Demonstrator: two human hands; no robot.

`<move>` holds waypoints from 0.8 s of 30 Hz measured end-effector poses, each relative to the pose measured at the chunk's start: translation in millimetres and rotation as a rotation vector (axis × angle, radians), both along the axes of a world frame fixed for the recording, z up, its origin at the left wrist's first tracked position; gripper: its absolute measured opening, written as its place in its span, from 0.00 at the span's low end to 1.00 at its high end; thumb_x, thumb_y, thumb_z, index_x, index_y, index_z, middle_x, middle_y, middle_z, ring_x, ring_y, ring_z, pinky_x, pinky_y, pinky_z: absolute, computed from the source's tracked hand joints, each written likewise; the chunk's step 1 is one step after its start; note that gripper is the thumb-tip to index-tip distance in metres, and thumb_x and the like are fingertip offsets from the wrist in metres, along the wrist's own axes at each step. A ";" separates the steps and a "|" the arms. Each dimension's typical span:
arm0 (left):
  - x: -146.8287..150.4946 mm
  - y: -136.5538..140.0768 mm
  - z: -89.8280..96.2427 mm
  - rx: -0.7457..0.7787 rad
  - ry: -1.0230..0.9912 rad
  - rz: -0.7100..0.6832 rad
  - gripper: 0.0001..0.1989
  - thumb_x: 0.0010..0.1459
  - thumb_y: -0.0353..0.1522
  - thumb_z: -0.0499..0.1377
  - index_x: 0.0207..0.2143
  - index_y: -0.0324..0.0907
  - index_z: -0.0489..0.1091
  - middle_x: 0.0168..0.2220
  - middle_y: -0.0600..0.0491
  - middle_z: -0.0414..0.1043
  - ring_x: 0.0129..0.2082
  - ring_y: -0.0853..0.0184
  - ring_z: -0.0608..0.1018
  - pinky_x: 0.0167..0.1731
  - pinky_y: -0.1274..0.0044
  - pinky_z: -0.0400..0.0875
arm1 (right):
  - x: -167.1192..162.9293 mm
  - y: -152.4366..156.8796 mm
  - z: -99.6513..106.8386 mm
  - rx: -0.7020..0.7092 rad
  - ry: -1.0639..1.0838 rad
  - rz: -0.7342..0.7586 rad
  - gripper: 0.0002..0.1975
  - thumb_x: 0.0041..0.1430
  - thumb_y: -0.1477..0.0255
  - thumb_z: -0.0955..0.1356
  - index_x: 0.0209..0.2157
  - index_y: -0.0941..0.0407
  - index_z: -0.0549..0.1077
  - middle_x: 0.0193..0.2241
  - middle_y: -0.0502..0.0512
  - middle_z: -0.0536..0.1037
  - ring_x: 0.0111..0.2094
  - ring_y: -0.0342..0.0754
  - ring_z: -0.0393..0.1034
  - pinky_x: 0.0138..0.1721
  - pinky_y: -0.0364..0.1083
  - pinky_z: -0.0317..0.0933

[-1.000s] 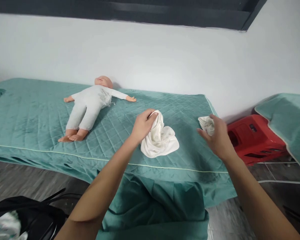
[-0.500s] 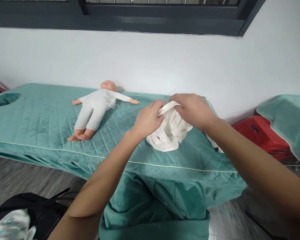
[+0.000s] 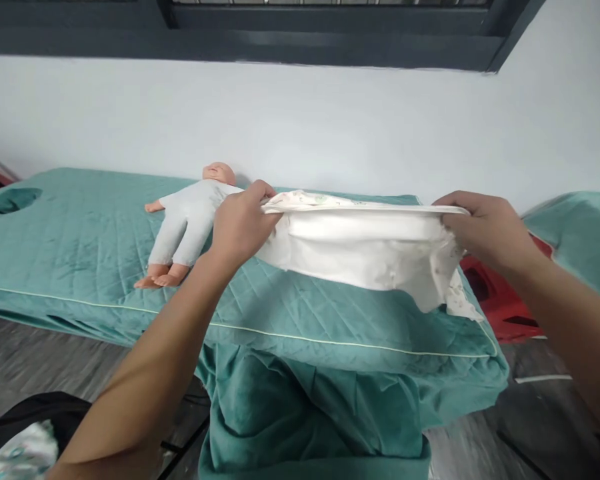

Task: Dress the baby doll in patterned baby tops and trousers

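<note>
Stretched wide between my two hands is a white printed baby garment [image 3: 365, 243], its bound edge pulled straight and the rest hanging in folds above the bed. My left hand [image 3: 243, 223] is closed on one end of that edge, and my right hand [image 3: 483, 223] grips the other end. Left of my left hand, a baby doll [image 3: 193, 207] with a white cloth body lies on its back. Its head points to the wall, and my left hand hides one of its arms.
A green quilted cover drapes the bed [image 3: 80, 240], which has a face hole [image 3: 11, 200] at its left. Red plastic stools [image 3: 505, 300] stand past the right end. At lower left is a dark bag [image 3: 45, 407] with a patterned cloth [image 3: 23, 453].
My hands have moved apart, the left one leftward and the right one rightward. Bunched before, the baby garment is now spread out between them. The doll lies where it was.
</note>
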State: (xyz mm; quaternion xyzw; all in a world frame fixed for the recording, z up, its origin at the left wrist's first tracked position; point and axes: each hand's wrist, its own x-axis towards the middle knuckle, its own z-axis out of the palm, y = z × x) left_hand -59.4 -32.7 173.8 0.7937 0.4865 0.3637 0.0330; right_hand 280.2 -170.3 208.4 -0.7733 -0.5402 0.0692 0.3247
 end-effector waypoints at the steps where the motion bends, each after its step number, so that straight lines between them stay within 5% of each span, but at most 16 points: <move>1: 0.0 4.7 -0.4 -0.039 0.073 0.008 0.14 0.57 0.43 0.61 0.40 0.44 0.72 0.33 0.51 0.77 0.39 0.59 0.78 0.40 0.74 0.69 | 5.1 5.4 -6.0 -0.049 -0.004 0.003 0.13 0.52 0.73 0.63 0.35 0.54 0.79 0.29 0.53 0.78 0.28 0.48 0.69 0.30 0.45 0.61; 6: 19.2 34.8 -36.2 -0.197 0.432 0.108 0.17 0.55 0.43 0.64 0.43 0.43 0.74 0.40 0.44 0.78 0.46 0.50 0.78 0.47 0.65 0.70 | 11.1 56.2 -63.3 -0.210 -0.270 0.128 0.17 0.54 0.74 0.63 0.43 0.53 0.78 0.41 0.57 0.81 0.41 0.56 0.72 0.42 0.51 0.65; 10: 56.4 33.9 -95.1 -0.173 0.368 0.080 0.17 0.59 0.30 0.58 0.52 0.40 0.71 0.53 0.40 0.73 0.57 0.52 0.73 0.55 0.63 0.67 | -41.7 85.1 -123.4 -0.117 -0.530 0.102 0.23 0.58 0.81 0.59 0.53 0.63 0.73 0.52 0.71 0.75 0.54 0.64 0.66 0.56 0.62 0.56; 13: 84.8 17.3 -137.1 -0.311 0.284 -0.161 0.16 0.63 0.27 0.50 0.50 0.39 0.72 0.52 0.43 0.74 0.55 0.60 0.75 0.58 0.70 0.67 | -94.7 91.6 -168.9 -0.110 -0.381 0.354 0.27 0.60 0.80 0.59 0.61 0.64 0.65 0.60 0.69 0.69 0.60 0.60 0.61 0.62 0.57 0.54; 16: 101.3 9.8 -162.1 -0.318 0.289 -0.187 0.17 0.64 0.28 0.50 0.52 0.36 0.71 0.61 0.41 0.67 0.64 0.57 0.68 0.65 0.65 0.59 | -121.4 95.9 -202.7 -0.116 -0.232 0.201 0.27 0.65 0.72 0.59 0.63 0.67 0.61 0.64 0.71 0.64 0.67 0.63 0.52 0.66 0.61 0.46; 20: 106.8 22.8 -168.6 -0.342 0.265 -0.035 0.22 0.67 0.33 0.47 0.60 0.34 0.64 0.65 0.39 0.63 0.67 0.55 0.63 0.67 0.63 0.57 | -109.0 104.2 -216.9 -0.140 -0.176 -0.021 0.31 0.65 0.64 0.61 0.64 0.69 0.58 0.66 0.75 0.58 0.69 0.68 0.45 0.66 0.64 0.44; 24: 111.1 28.4 -162.6 -0.313 0.215 0.077 0.26 0.66 0.34 0.49 0.65 0.35 0.58 0.65 0.39 0.63 0.66 0.52 0.64 0.64 0.64 0.60 | -91.5 107.4 -210.2 -0.097 -0.174 -0.048 0.33 0.65 0.63 0.61 0.66 0.65 0.55 0.68 0.74 0.53 0.69 0.68 0.41 0.64 0.65 0.50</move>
